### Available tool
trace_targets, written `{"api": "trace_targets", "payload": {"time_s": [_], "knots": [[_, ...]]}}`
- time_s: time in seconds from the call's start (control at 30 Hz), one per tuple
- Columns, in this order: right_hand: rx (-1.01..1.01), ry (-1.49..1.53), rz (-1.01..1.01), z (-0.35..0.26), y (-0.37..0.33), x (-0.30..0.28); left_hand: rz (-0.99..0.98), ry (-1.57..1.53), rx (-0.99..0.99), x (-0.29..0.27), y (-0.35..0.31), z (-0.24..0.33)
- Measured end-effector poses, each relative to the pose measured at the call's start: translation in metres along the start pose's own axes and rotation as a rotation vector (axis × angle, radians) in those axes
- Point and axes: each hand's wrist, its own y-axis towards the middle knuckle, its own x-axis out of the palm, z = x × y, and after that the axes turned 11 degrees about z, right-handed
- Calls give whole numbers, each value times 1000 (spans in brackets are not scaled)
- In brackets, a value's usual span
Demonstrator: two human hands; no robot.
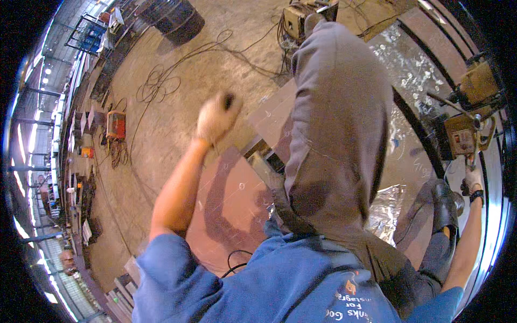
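My left hand (218,117), in a pale work glove, is raised left of my grey-trousered leg, over the bare floor and near the marked reddish-brown metal plates (229,183). Its fingers are curled, with a dark patch at the fist; whether that is glove or a held thing is unclear. At the far right, my gloved right hand (473,178), with a dark wristband, reaches the lower end of a boxy machine (460,137) with a control panel and metal handle. The fingers close around a small part there that I cannot make out.
Loose cables (161,86) trail across the concrete floor. A dark drum (175,21) and a box-shaped unit (295,22) stand far ahead. An orange-red machine (116,125) sits at left. Crinkled shiny foil (389,207) lies right of my leg, near a black shoe (445,207).
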Motion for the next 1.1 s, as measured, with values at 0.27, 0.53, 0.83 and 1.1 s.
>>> {"api": "trace_targets", "payload": {"time_s": [0.27,0.53,0.83,1.1], "knots": [[292,357,-285,-178,-74,-83,-302,278,-63,-1,-279,-72],[380,178,-470,-205,-78,-133,-647,330,-352,1,-364,-86],[524,3,-533,-224,-79,-139,-778,335,-468,-20,-355,-85],[344,-208,-857,-230,-53,-168,-747,356,-475,-27,-368,-93]]}}
